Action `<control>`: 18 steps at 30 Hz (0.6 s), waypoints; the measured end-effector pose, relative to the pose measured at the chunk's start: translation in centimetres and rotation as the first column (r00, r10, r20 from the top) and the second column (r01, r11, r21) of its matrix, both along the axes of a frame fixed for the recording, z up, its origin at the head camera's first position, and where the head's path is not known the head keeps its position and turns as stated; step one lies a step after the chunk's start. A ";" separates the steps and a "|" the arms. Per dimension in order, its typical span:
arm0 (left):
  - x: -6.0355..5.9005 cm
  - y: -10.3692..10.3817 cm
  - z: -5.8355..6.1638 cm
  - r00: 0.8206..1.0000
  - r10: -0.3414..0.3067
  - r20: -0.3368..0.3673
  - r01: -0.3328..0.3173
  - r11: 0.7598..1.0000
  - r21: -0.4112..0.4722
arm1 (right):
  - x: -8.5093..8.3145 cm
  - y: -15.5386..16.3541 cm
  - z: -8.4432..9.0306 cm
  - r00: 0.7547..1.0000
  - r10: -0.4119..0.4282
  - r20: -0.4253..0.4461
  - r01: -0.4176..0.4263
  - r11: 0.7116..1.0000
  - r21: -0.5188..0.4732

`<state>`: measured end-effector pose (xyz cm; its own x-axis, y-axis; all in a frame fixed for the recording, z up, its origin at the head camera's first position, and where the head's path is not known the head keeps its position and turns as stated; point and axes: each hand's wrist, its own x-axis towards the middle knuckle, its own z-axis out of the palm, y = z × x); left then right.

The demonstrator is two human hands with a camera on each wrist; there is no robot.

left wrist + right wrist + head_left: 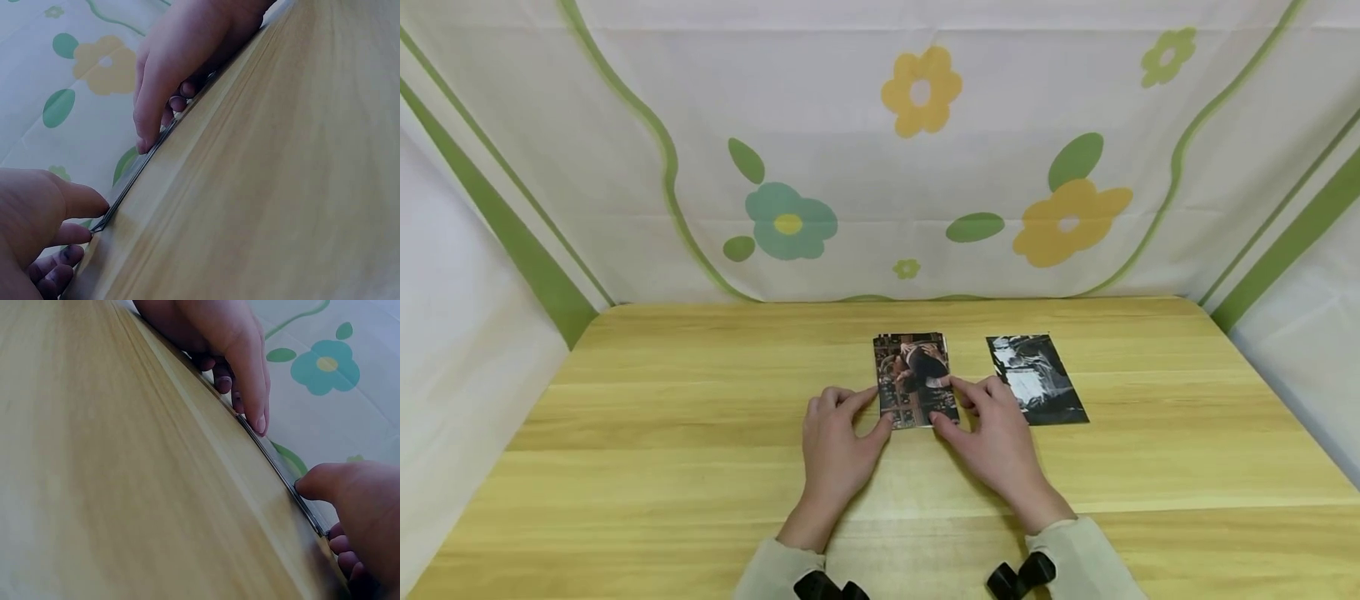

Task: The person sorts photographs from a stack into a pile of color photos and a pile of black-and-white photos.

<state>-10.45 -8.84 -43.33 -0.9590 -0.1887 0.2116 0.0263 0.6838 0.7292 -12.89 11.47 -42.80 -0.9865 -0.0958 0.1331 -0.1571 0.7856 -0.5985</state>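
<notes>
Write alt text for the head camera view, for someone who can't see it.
Two hands, left hand and right hand, pinch the near corners of a small colour photo card lying on a light wooden table. A black-and-white photo card lies to its right, before a flowered cloth backdrop.

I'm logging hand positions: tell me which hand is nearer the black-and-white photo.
Right. The right hand rests just beside the black-and-white photo, pinching the colour photo. The left hand pinches that colour photo's far side, farther away.
</notes>
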 end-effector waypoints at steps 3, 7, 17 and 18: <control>0.0 0.1 0.0 1.000 -0.003 -0.004 0.003 1.000 0.002 | 0.0 0.1 0.0 1.000 0.002 0.000 -0.002 1.000 0.002; 0.1 0.0 0.0 1.000 -0.004 -0.015 0.004 1.000 0.001 | -0.1 0.0 0.0 1.000 0.007 -0.004 -0.007 1.000 0.000; 0.1 0.1 0.1 1.000 -0.006 -0.016 0.006 1.000 -0.001 | -0.2 0.2 -0.1 1.000 0.014 -0.007 -0.014 1.000 0.009; 0.1 0.1 0.1 1.000 -0.007 -0.014 0.007 1.000 0.001 | -0.2 0.2 -0.2 1.000 0.014 -0.010 -0.014 1.000 0.009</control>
<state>-10.34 -8.79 -43.19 -0.9571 -0.1823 0.2250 0.0416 0.6825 0.7297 -13.08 11.72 -42.98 -0.9836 -0.1113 0.1417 -0.1741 0.7888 -0.5894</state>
